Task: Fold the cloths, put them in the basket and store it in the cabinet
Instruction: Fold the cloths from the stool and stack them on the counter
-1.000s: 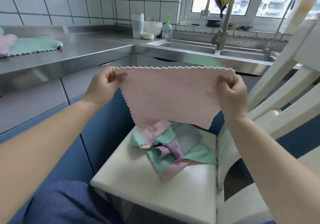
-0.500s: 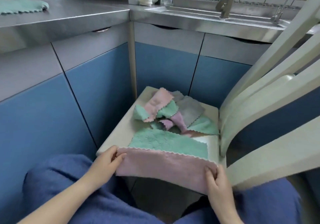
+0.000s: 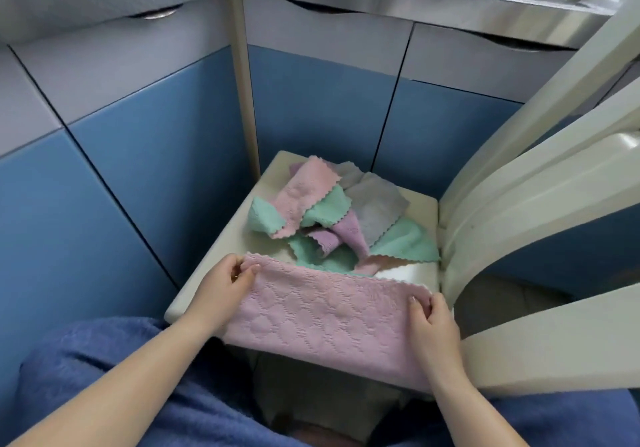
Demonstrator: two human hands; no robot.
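Pink cloth (image 3: 325, 322) pinched at both top corners, draped over the chair seat's near edge.

Left hand (image 3: 221, 287) and right hand (image 3: 429, 322) each clamp a corner; between them the cloth half hangs off the chair seat (image 3: 214, 273), so loosening either grip could let it slide floorward. Just beyond the hands, the loose cloth pile (image 3: 343, 218) could snag the fold.

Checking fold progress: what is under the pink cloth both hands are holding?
The pink cloth lies over the chair seat's front edge. A green strip peeks out beyond its far edge. Anything more beneath is covered.
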